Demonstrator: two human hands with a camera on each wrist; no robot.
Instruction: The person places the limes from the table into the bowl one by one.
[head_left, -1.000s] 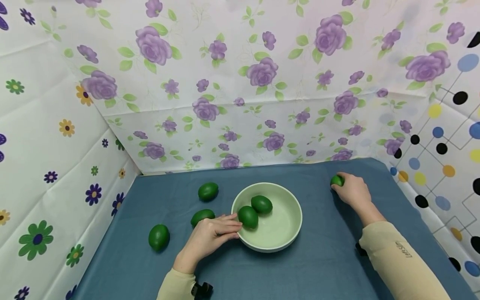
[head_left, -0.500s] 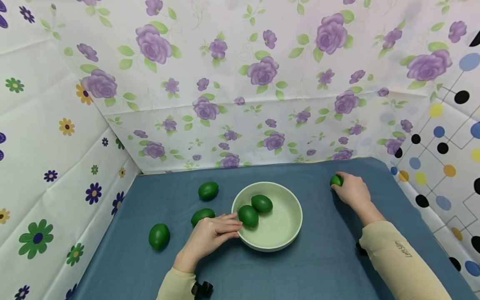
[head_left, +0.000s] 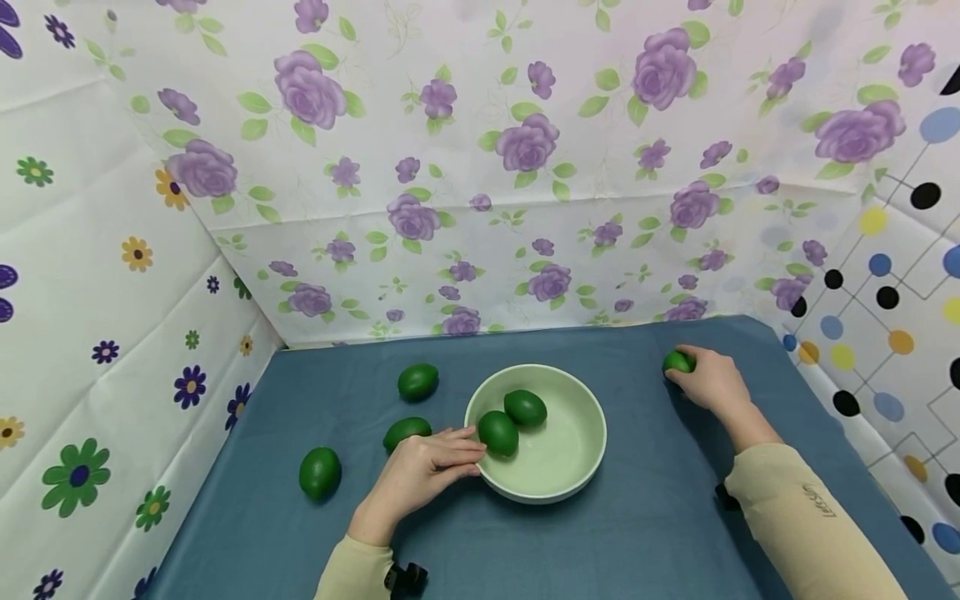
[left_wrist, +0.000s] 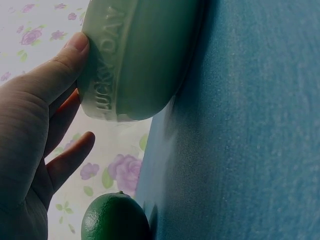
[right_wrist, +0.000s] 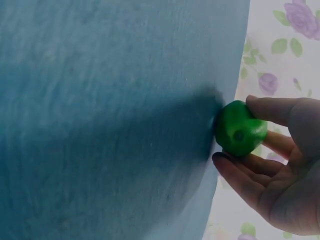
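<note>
From the head view, the left hand (head_left: pixel 420 477) rested straight fingers on the rim of the round pale green bowl (head_left: pixel 577 450). The right hand (head_left: pixel 711 385) curled its fingers around a small green lime (head_left: pixel 677 362).

The left wrist view showed a thumb (left_wrist: pixel 60 65) pressing the bowl's side.

In the right wrist view, fingertips (right_wrist: pixel 270 109) pinched the lime on the blue cloth (right_wrist: pixel 110 120).
</note>
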